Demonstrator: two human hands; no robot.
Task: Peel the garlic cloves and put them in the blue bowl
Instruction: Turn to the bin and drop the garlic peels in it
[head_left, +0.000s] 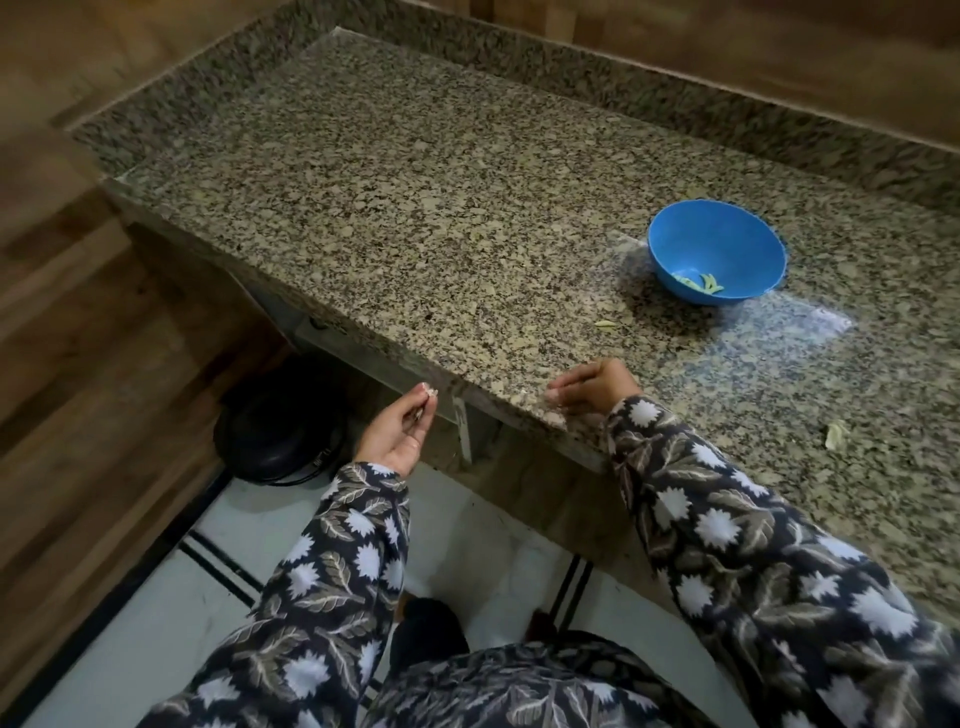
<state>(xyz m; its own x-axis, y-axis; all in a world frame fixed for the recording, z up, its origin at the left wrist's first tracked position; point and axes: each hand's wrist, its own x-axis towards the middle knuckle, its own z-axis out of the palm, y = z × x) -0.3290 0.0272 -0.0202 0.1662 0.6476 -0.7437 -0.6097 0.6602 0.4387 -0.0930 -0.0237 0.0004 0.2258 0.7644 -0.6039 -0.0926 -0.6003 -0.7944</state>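
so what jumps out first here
The blue bowl sits right of centre on the speckled counter, with a few pale cloves in its bottom. The left hand, off the counter's near edge, pinches a whitish bit; a round black object lies on the floor nearby. The right hand rests curled on that edge.

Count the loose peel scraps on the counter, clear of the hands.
2: one scrap near the blue bowl, one beside the right sleeve. More may hide under the right hand.
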